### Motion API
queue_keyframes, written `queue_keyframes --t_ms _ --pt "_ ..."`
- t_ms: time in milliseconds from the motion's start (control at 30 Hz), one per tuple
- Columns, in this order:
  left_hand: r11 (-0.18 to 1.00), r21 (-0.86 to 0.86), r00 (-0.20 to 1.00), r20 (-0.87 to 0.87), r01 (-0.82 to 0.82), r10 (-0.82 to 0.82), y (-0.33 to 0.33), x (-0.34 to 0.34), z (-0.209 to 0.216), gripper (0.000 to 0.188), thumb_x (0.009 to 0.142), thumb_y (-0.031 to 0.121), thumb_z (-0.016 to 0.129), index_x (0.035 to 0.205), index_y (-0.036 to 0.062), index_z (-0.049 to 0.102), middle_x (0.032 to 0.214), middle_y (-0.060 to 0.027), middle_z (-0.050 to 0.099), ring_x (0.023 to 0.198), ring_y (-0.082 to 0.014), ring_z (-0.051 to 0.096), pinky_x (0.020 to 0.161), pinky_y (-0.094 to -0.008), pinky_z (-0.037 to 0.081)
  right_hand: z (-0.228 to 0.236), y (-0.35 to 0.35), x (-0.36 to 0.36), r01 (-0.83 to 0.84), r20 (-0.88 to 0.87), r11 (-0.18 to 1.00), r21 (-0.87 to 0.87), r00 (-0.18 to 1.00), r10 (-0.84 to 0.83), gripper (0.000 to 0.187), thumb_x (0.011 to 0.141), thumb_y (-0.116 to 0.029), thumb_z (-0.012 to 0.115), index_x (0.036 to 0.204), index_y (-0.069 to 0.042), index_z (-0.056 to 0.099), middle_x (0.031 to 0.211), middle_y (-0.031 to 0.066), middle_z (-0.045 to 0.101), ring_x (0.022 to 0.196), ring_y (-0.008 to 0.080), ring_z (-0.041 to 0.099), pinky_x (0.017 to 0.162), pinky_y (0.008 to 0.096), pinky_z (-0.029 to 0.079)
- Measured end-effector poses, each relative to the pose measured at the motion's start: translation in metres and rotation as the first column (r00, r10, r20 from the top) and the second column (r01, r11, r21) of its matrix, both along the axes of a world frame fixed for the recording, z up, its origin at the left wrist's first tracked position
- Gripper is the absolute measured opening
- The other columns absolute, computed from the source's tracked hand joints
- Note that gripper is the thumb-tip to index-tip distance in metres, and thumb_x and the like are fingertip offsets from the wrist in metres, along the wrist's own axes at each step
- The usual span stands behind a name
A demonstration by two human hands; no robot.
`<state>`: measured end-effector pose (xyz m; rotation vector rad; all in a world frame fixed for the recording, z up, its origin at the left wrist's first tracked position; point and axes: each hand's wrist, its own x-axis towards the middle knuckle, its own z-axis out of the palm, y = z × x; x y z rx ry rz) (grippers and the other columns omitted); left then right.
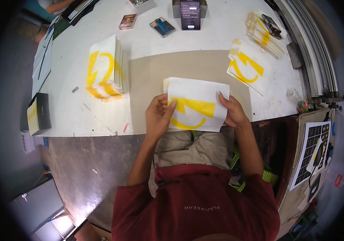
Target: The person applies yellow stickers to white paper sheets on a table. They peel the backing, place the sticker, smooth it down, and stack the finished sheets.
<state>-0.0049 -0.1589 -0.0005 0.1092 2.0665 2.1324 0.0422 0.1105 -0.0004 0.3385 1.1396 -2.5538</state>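
My left hand point(158, 115) grips the left edge of a white paper sheet with a yellow print point(198, 89), its thumb lying on the front face. At the opposite edge my right hand point(235, 111) pinches the same sheet between its thumb on top and fingers underneath. The sheet is held slightly tilted over the table's near edge, above my lap. Another paper edge shows behind its upper left corner; whether it is a second layer, I cannot tell. A tall stack of similar printed papers point(101, 66) stands to the left, and a few more papers point(247, 64) lie fanned on the right.
A beige mat point(150, 66) covers the table's middle. Farther right, more printed papers point(260, 36) lie under a small black object point(271, 26), near a metal rail point(314, 64). A phone point(190, 16) stands at the back beside small boxes point(162, 27). A black box point(40, 114) sits at the left corner.
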Motion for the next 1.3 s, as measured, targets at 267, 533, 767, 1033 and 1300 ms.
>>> queue_keyframes --t_ms 267,533,767,1033,1300 --pt "0.931 0.334 0.886 0.376 0.144 -0.272 -0.006 -0.024 0.015 0.023 0.101 0.013 0.067 0.113 -0.0065 0.071 0.106 -0.0102 0.076 0.093 -0.0114 0.069 0.086 -0.0267 0.054 -0.009 0.007 -0.016 0.08 0.074 0.992 0.093 0.994 -0.087 0.042 0.106 -0.028 0.06 0.119 0.012 0.066 0.114 0.0179 0.073 0.101 0.0222 0.073 0.091 0.0358 0.059" --pt "0.69 0.026 0.674 0.196 0.723 -0.713 -0.02 -0.066 0.028 0.03 0.1 0.015 0.07 0.124 -0.0045 0.07 0.116 -0.0076 0.074 0.108 -0.0153 0.066 0.098 -0.0319 0.052 -0.004 0.011 -0.026 0.072 0.136 0.985 0.157 0.986 -0.093 0.042 0.106 -0.023 0.059 0.126 0.014 0.062 0.119 0.0184 0.072 0.102 0.022 0.072 0.089 0.0357 0.058" --pt "0.832 0.225 0.83 0.129 0.508 -0.542 -0.011 -0.065 0.012 0.046 0.1 0.016 0.071 0.14 -0.0025 0.057 0.132 -0.0079 0.067 0.121 -0.0166 0.061 0.108 -0.0327 0.046 -0.004 0.011 -0.008 0.136 -0.227 0.964 0.23 0.97 -0.083 0.043 0.102 -0.015 0.064 0.14 0.005 0.056 0.121 0.0098 0.069 0.103 0.0149 0.068 0.092 0.0294 0.054" --pt "0.849 0.121 0.78 0.347 0.514 -0.521 -0.018 -0.073 -0.009 0.042 0.109 0.032 0.056 0.133 -0.0025 0.065 0.125 -0.0059 0.07 0.112 -0.0115 0.062 0.101 -0.0295 0.047 -0.006 0.007 -0.017 0.131 -0.095 0.91 0.393 0.99 -0.101 0.022 0.102 -0.019 0.069 0.092 0.0 0.073 0.087 -0.002 0.068 0.08 0.0018 0.056 0.069 0.0222 0.044" --pt "0.761 0.157 0.758 0.087 0.63 -0.646 -0.035 -0.065 -0.016 0.033 0.105 0.025 0.064 0.124 -0.0016 0.07 0.116 -0.0018 0.072 0.106 -0.0089 0.062 0.094 -0.0286 0.049 -0.011 0.0 -0.027 0.253 -0.1 0.867 0.429 0.967 -0.232 0.028 0.105 -0.025 0.064 0.093 -0.001 0.074 0.088 -0.0011 0.07 0.08 0.0042 0.059 0.073 0.0234 0.046"
